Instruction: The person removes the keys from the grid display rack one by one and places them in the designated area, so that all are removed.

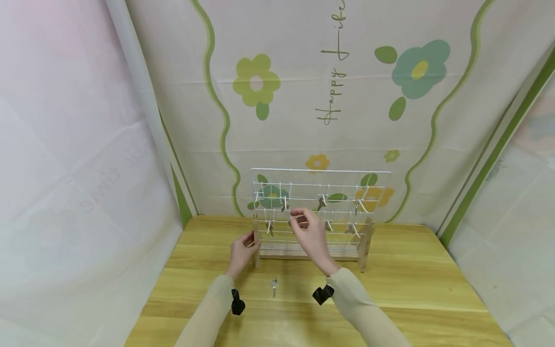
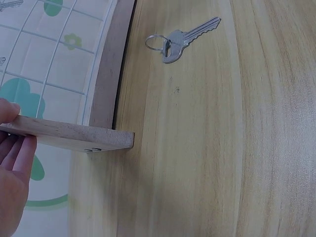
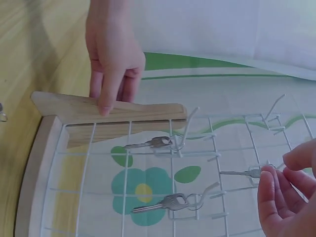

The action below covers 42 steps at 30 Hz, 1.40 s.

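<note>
Our right hand (image 1: 310, 236), fingers bent (pinching or not, we cannot tell), has a key (image 3: 251, 173) just beyond the fingertips, hanging blade-down toward the wire rack's (image 1: 321, 170) lower edge, while our left hand (image 1: 244, 252), farther off, grips the left wooden upright (image 2: 74, 131).

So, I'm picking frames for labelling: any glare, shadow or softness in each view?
Left wrist: pale sheen on the tabletop toward the right edge, loose key crisp; right wrist: hazy, washed-out look, dark shadow on the tabletop at upper left; head: hung keys small and soft, their teeth unreadable.
</note>
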Available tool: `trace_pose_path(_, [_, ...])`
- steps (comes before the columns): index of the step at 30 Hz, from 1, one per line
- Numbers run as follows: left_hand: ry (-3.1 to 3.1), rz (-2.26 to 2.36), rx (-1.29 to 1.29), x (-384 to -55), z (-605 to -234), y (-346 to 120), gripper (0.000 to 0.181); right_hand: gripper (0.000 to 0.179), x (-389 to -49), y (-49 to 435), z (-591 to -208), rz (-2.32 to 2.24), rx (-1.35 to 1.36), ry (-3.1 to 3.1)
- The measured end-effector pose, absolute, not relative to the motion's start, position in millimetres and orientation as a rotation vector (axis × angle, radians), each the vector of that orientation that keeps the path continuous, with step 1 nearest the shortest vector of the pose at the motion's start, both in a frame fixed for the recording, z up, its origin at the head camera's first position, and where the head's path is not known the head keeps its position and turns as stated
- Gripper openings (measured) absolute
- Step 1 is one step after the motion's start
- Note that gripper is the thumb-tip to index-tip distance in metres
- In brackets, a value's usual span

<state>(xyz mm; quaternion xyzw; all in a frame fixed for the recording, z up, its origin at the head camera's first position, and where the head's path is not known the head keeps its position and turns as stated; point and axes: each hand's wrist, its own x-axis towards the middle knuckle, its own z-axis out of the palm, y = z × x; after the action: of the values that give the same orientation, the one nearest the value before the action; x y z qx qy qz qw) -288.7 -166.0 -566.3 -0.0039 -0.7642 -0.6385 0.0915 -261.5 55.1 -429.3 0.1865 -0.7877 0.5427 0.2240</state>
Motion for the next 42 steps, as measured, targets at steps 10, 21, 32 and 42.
trace_pose_path(10, [-2.273,-1.891,-0.034,-288,-567,-167,0.047,0.018,-282,44,-424,1.536,0.397,-2.141])
trace_pose_path(21, [-2.255,-1.893,-0.013,-289,-566,-166,0.047,0.024,-294,36,-424,1.528,0.435,-2.093])
trace_pose_path(32, [-2.282,-1.857,-0.059,-290,-567,-165,0.046,0.019,-296,32,-420,1.529,0.427,-2.107])
trace_pose_path(42, [-2.282,-1.869,-0.007,-289,-565,-165,0.046,0.019,-299,29,-420,1.539,0.406,-2.096])
